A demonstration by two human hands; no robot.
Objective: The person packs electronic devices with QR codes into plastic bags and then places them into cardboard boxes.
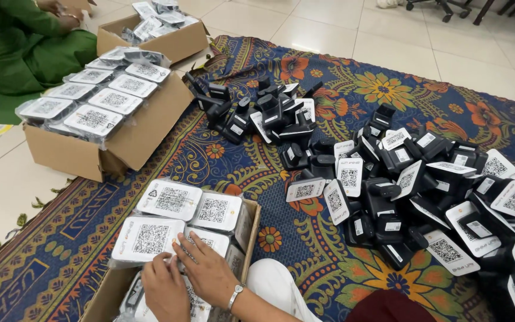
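Observation:
My left hand [165, 287] and my right hand [208, 271] lie side by side on clear-bagged packets with white square-code labels [149, 237], packed flat in an open cardboard box [250, 223] at the bottom left. Both hands press on the packets' tops, fingers spread, gripping nothing. A metal watch sits on my right wrist [235, 293]. A big heap of loose black devices with white labels [424, 191] lies on the patterned blue rug to the right.
A second cardboard box [141, 128] filled with bagged packets stands at upper left, a third box [177, 42] behind it. A person in green [25, 53] sits at the far left. A smaller pile of black devices [257, 113] lies mid-rug. Chair legs at top right.

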